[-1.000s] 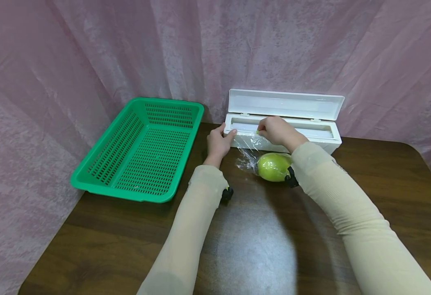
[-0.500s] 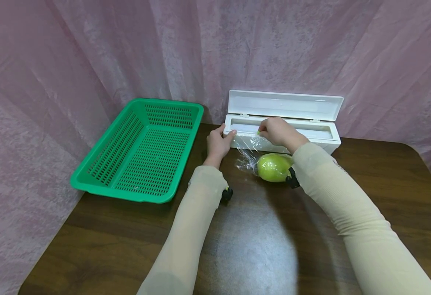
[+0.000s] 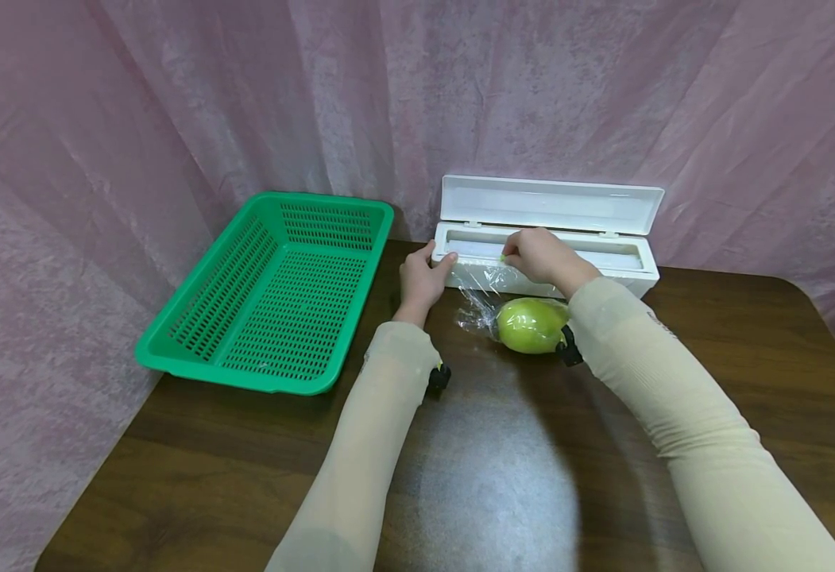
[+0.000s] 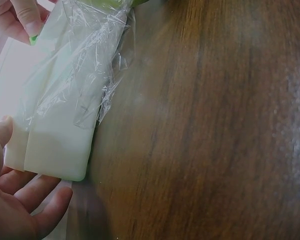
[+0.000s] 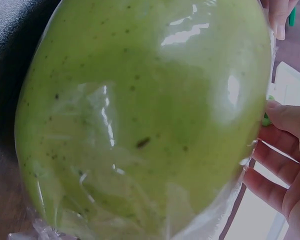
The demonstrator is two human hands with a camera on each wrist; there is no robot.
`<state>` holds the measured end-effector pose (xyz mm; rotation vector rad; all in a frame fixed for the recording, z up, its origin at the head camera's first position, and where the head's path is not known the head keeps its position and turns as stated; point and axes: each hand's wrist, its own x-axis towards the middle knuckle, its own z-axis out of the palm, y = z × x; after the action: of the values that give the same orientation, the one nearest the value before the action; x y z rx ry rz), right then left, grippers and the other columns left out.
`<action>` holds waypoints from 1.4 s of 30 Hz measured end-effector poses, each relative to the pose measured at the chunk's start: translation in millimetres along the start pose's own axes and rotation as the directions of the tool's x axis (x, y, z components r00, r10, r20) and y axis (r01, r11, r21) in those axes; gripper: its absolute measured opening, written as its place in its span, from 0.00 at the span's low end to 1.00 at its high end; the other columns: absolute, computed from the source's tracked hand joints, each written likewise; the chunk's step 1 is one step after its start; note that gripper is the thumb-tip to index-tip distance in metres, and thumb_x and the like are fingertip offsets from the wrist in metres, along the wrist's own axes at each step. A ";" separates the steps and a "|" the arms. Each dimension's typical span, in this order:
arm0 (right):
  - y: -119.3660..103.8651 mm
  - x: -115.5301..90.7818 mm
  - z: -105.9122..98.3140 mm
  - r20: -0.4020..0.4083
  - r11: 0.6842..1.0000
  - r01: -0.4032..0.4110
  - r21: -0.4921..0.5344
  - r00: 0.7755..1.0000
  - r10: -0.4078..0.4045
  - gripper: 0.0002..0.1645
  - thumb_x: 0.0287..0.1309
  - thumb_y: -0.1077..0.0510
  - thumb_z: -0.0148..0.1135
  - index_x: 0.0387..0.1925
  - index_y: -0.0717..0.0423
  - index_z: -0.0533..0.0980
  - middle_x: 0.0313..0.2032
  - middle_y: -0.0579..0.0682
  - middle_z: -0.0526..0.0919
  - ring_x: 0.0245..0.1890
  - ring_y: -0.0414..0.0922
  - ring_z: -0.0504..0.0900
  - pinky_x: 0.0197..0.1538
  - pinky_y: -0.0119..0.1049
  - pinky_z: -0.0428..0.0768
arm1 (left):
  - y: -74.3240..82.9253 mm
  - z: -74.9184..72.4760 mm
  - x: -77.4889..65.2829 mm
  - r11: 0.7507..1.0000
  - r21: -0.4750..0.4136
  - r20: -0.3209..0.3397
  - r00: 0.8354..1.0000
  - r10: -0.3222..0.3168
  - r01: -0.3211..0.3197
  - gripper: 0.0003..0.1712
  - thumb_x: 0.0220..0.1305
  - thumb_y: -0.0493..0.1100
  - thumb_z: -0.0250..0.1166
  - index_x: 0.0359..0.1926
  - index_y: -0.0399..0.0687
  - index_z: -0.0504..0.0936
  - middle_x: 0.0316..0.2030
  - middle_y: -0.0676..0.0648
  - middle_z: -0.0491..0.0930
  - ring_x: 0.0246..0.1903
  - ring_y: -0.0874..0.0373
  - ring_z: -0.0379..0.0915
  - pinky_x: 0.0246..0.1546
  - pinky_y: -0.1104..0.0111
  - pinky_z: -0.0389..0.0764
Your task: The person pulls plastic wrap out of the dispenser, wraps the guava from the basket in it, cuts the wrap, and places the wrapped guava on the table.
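Over the table [image 3: 174, 492] there, two pale sleeves [image 3: 710, 429] slant in toward each other.
A strip of tabletop parts the green basket [image 3: 217, 373] from the open white box [image 3: 553, 206]; more runs from the box's right end to a rounded corner. The left hand [image 3: 422, 282] grips its left end, thumb on top; the right hand [image 3: 542, 256] pinches a small green piece [image 4: 33, 39] above the film-wrapped green fruit [image 3: 529, 324] just in front.
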<state>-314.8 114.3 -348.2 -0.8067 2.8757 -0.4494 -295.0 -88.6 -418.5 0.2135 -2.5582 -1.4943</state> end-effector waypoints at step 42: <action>4.6 -5.4 -2.1 0.016 1.000 -0.020 0.003 1.000 0.020 0.13 0.64 0.61 0.55 0.45 0.65 0.79 0.44 0.60 0.83 0.46 0.55 0.80 0.55 0.49 0.75 | 2.3 -1.3 -1.8 1.000 0.012 0.003 1.000 -0.007 0.007 0.36 0.62 0.57 0.62 0.67 0.46 0.67 0.66 0.47 0.67 0.66 0.51 0.61 0.63 0.62 0.68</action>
<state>-312.9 121.4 -347.5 -0.7767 2.8648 -0.4429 -293.0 -88.1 -416.0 0.2219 -2.5725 -1.4826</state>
